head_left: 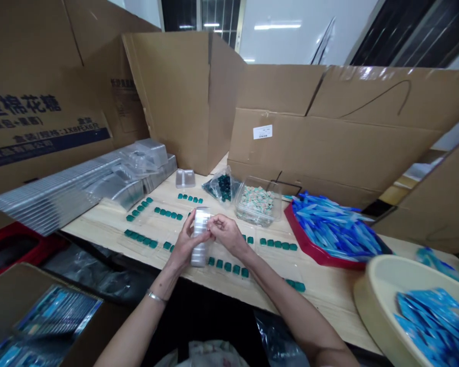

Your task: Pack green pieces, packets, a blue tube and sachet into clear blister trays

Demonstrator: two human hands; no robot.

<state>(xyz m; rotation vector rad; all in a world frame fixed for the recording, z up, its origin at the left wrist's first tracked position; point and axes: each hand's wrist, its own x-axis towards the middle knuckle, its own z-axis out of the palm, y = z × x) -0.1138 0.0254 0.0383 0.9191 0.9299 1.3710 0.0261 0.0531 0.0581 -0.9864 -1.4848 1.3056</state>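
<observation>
My left hand [183, 242] and my right hand [225, 233] meet above the middle of the pale wood table [321, 290]. My left hand grips a narrow stack of clear plastic blister trays [200, 255] upright, and my right fingertips pinch its upper part. Its lower end stands just over the table. Around my hands, rows of small teal cubes [226, 266] sit in clear plastic trays [153, 224]. My fingers hide part of the stack.
A tall pile of clear trays [42, 199] lies at the table's left. Further back are a bag of dark teal cubes [222, 186] and a clear tub of mixed pieces [258, 201]. A red tray [309, 239] and a cream basin [382, 300] hold blue packets. Cardboard sheets [329, 137] wall the back.
</observation>
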